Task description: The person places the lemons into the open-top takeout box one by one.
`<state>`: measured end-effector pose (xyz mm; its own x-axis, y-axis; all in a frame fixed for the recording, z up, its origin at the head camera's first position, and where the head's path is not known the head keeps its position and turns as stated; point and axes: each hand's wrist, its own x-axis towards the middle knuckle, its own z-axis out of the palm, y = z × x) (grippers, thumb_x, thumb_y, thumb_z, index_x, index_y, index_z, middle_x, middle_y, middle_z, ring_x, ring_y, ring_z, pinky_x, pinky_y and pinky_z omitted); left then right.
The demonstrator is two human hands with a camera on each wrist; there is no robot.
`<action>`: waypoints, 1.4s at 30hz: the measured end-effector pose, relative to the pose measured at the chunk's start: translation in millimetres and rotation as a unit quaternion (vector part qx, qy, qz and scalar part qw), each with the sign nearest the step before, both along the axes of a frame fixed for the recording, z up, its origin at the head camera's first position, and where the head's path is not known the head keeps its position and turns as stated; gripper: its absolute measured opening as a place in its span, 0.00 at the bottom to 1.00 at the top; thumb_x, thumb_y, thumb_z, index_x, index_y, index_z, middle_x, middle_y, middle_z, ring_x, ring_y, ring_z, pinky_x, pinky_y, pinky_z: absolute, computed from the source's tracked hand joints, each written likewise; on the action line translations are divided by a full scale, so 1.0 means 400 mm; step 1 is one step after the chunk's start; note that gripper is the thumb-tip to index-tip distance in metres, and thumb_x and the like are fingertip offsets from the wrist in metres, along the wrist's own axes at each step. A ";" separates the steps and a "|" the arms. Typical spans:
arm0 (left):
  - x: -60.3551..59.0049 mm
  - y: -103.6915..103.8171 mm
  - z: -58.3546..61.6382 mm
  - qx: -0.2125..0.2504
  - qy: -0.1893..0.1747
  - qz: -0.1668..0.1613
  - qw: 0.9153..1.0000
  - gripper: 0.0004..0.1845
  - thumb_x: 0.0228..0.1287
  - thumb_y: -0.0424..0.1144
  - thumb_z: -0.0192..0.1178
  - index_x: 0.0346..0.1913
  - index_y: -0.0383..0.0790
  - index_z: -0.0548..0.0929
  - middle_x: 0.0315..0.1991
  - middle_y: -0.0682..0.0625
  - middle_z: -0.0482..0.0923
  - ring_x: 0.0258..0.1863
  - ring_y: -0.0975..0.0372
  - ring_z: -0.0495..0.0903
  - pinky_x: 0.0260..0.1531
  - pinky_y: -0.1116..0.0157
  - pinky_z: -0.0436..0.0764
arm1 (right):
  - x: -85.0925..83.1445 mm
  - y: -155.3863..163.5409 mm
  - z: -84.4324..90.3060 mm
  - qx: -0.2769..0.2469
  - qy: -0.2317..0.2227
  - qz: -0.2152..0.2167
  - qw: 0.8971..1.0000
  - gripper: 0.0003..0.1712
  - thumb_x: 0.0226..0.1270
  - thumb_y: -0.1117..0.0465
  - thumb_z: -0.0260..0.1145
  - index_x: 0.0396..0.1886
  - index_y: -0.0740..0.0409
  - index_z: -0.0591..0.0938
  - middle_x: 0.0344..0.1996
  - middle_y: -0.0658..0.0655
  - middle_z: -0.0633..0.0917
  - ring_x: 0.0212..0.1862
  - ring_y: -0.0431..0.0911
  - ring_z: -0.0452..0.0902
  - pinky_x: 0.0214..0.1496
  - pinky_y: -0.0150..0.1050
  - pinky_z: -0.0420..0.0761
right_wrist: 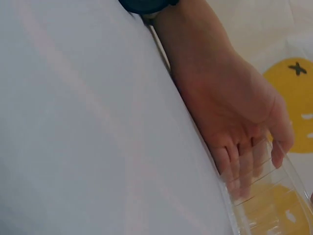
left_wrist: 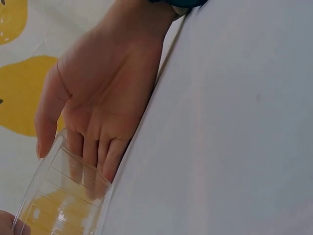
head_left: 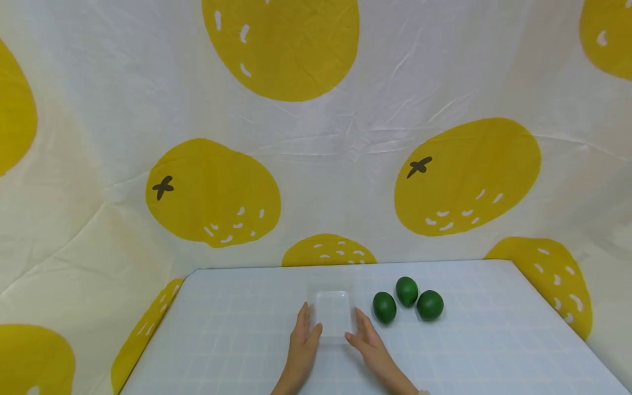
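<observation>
Both hands flank the clear, shallow plastic tray (head_left: 333,312) on the pale checked table (head_left: 237,340), left hand (head_left: 304,336) and right hand (head_left: 366,336) pressing straight fingers against its sides; even pressure seems wise, lest it buckle.

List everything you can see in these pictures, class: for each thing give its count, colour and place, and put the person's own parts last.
clear plastic container: one, see-through, on the table between the two hands, left of the fruits
green fruits: three, dark green, round, clustered on the table right of the container
table: one, pale blue-white with a faint grid
cloth backdrop: one, white with large yellow citrus prints, behind and at both sides of the table
left hand: one, fingers straight, against the container's left side
right hand: one, fingers straight, against the container's right side
</observation>
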<state>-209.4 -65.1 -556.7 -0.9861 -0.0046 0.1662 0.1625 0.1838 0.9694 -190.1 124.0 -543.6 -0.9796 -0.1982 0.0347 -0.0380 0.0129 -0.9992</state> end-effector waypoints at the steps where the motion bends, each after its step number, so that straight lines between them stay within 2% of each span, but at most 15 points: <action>1: -0.001 0.001 0.000 0.002 -0.002 -0.001 1.000 0.36 0.73 0.39 0.56 0.76 0.31 0.53 0.74 0.30 0.56 0.73 0.40 0.56 0.68 0.44 0.59 | 0.000 0.000 -0.001 0.000 0.002 -0.004 1.000 0.45 0.73 0.60 0.61 0.77 0.71 0.47 0.76 0.74 0.44 0.76 0.66 0.34 0.73 0.58 0.46; 9: -0.002 0.004 0.007 0.015 -0.005 -0.004 1.000 0.37 0.74 0.40 0.55 0.77 0.35 0.51 0.74 0.32 0.57 0.73 0.40 0.56 0.69 0.43 0.59 | 0.015 0.003 0.003 -0.012 0.000 -0.045 0.999 0.41 0.74 0.57 0.60 0.77 0.68 0.51 0.76 0.71 0.51 0.77 0.64 0.41 0.74 0.55 0.48; 12: 0.002 0.003 0.008 0.013 -0.001 -0.006 1.000 0.36 0.75 0.41 0.54 0.77 0.35 0.50 0.74 0.34 0.58 0.73 0.41 0.56 0.69 0.44 0.59 | 0.024 0.007 -0.001 -0.012 0.005 -0.060 0.998 0.40 0.75 0.57 0.59 0.76 0.68 0.53 0.75 0.71 0.55 0.76 0.64 0.46 0.73 0.43 0.59; 14: 0.004 0.000 0.008 0.012 0.002 -0.013 1.000 0.36 0.75 0.41 0.53 0.78 0.35 0.49 0.75 0.35 0.56 0.73 0.42 0.56 0.69 0.44 0.58 | 0.035 0.011 -0.006 -0.016 0.014 -0.076 0.997 0.38 0.75 0.58 0.58 0.75 0.68 0.54 0.73 0.72 0.59 0.74 0.65 0.52 0.67 0.33 0.67; 16: 0.005 -0.007 0.009 0.007 0.009 -0.022 1.000 0.36 0.76 0.41 0.52 0.78 0.35 0.48 0.75 0.35 0.55 0.74 0.42 0.55 0.69 0.44 0.58 | 0.049 0.016 -0.011 -0.017 0.034 -0.098 0.994 0.34 0.76 0.60 0.58 0.73 0.69 0.57 0.68 0.73 0.65 0.70 0.61 0.62 0.60 0.25 0.70; 19: 0.009 -0.023 0.011 -0.005 0.020 -0.036 0.999 0.36 0.77 0.42 0.51 0.78 0.35 0.48 0.76 0.36 0.53 0.74 0.42 0.55 0.69 0.42 0.59 | 0.071 0.027 -0.012 -0.004 0.074 -0.139 0.987 0.27 0.76 0.63 0.58 0.67 0.71 0.64 0.57 0.69 0.73 0.58 0.48 0.73 0.52 0.25 0.76; 22: 0.013 -0.043 0.020 -0.026 0.034 -0.043 0.998 0.36 0.77 0.43 0.51 0.78 0.37 0.48 0.77 0.38 0.50 0.75 0.44 0.53 0.69 0.44 0.59 | 0.081 0.042 -0.001 0.011 0.114 -0.187 0.976 0.18 0.74 0.67 0.59 0.58 0.72 0.71 0.47 0.65 0.78 0.46 0.39 0.76 0.46 0.27 0.79; 26: 0.015 -0.064 0.036 -0.072 0.080 -0.035 0.994 0.38 0.74 0.43 0.55 0.79 0.39 0.49 0.79 0.43 0.48 0.77 0.48 0.50 0.74 0.61 0.52 | 0.064 0.071 0.036 0.018 0.147 -0.247 0.958 0.10 0.71 0.72 0.60 0.50 0.70 0.77 0.41 0.62 0.80 0.42 0.38 0.75 0.43 0.26 0.77; 29: 0.010 -0.073 0.042 -0.112 0.145 -0.029 0.983 0.39 0.71 0.42 0.59 0.78 0.39 0.53 0.79 0.46 0.49 0.76 0.49 0.51 0.71 0.72 0.46 | 0.028 0.096 0.062 0.019 0.167 -0.274 0.947 0.10 0.67 0.74 0.63 0.48 0.68 0.79 0.43 0.61 0.81 0.46 0.37 0.75 0.49 0.27 0.73; 31: 0.004 -0.077 0.039 -0.150 0.196 -0.029 0.969 0.39 0.69 0.42 0.61 0.77 0.37 0.56 0.79 0.45 0.49 0.76 0.46 0.52 0.71 0.71 0.47 | -0.001 0.110 0.069 0.013 0.193 -0.274 0.942 0.12 0.65 0.76 0.63 0.48 0.68 0.79 0.48 0.62 0.82 0.52 0.38 0.74 0.54 0.30 0.71; 35: -0.011 -0.084 0.016 -0.253 0.300 -0.016 0.920 0.37 0.67 0.44 0.61 0.74 0.33 0.61 0.77 0.40 0.54 0.74 0.42 0.54 0.72 0.55 0.56 | -0.052 0.127 0.061 -0.008 0.231 -0.237 0.944 0.15 0.64 0.78 0.63 0.51 0.68 0.80 0.58 0.65 0.79 0.64 0.41 0.69 0.64 0.31 0.65; 37: -0.016 -0.087 0.003 -0.297 0.329 -0.003 0.896 0.37 0.66 0.46 0.60 0.74 0.33 0.63 0.76 0.40 0.55 0.74 0.43 0.55 0.70 0.50 0.56 | -0.066 0.131 0.048 0.000 0.237 -0.217 0.947 0.17 0.65 0.77 0.62 0.53 0.67 0.80 0.62 0.65 0.76 0.68 0.41 0.64 0.66 0.27 0.60; 38: -0.018 -0.088 -0.002 -0.308 0.339 0.002 0.889 0.37 0.66 0.47 0.60 0.73 0.33 0.63 0.76 0.40 0.56 0.74 0.43 0.56 0.69 0.48 0.57 | -0.070 0.132 0.039 0.002 0.239 -0.209 0.948 0.18 0.65 0.77 0.62 0.54 0.66 0.80 0.64 0.65 0.75 0.69 0.41 0.63 0.66 0.25 0.59; 40: -0.018 -0.090 -0.009 -0.323 0.337 0.007 0.884 0.38 0.66 0.49 0.59 0.74 0.35 0.63 0.76 0.42 0.56 0.74 0.45 0.56 0.69 0.48 0.57 | -0.075 0.135 0.021 0.022 0.244 -0.193 0.950 0.20 0.65 0.76 0.62 0.57 0.65 0.79 0.66 0.65 0.73 0.71 0.41 0.61 0.67 0.22 0.56; 42: -0.016 -0.091 -0.013 -0.329 0.332 0.007 0.884 0.39 0.67 0.51 0.60 0.75 0.38 0.61 0.77 0.44 0.55 0.74 0.45 0.56 0.69 0.48 0.58 | -0.077 0.137 0.001 0.047 0.252 -0.183 0.949 0.23 0.64 0.76 0.63 0.59 0.65 0.78 0.68 0.67 0.71 0.72 0.40 0.58 0.66 0.20 0.54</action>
<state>-216.0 -101.6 -561.9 -0.6709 0.2975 0.6792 0.6489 0.6788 0.3437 -220.8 178.8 -543.3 -0.8476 0.1262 0.5154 -0.4858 0.2062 -0.8494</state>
